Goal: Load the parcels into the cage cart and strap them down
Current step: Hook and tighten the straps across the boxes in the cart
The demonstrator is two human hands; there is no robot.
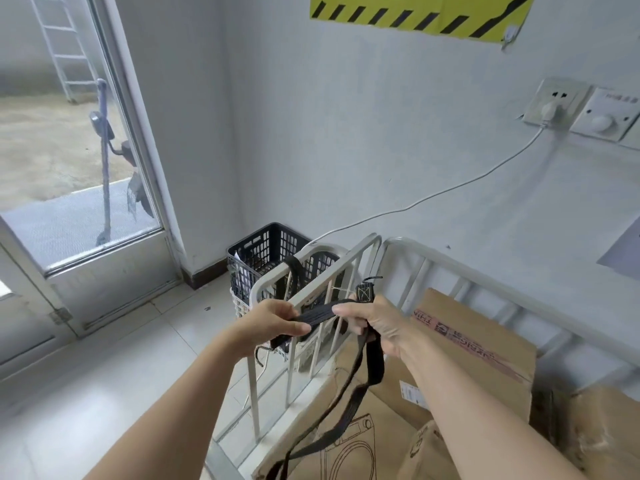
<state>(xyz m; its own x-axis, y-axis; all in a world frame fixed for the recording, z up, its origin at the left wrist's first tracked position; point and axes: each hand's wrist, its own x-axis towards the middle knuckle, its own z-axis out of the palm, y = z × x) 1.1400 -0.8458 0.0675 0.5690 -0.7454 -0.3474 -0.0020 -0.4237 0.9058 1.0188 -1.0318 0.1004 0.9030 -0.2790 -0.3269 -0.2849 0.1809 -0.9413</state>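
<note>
The white cage cart (346, 261) stands in front of me, and several cardboard parcels (481, 344) lie inside it. A black webbing strap (317, 315) runs between my hands at the cart's left side rail. My left hand (273, 323) pinches the strap's left part against the rail. My right hand (374, 323) grips the strap near its stitched end, which sticks up above my fingers. From my right hand the strap hangs down in a loop (346, 400) over a flat box printed with a washing machine (349, 455).
A black plastic crate (266, 251) stands on the floor behind the cart by the wall. A white cable (433, 195) runs from a wall socket (554, 105) down to the cart. A glass door (86, 150) is at the left. White tiled floor lies left of the cart.
</note>
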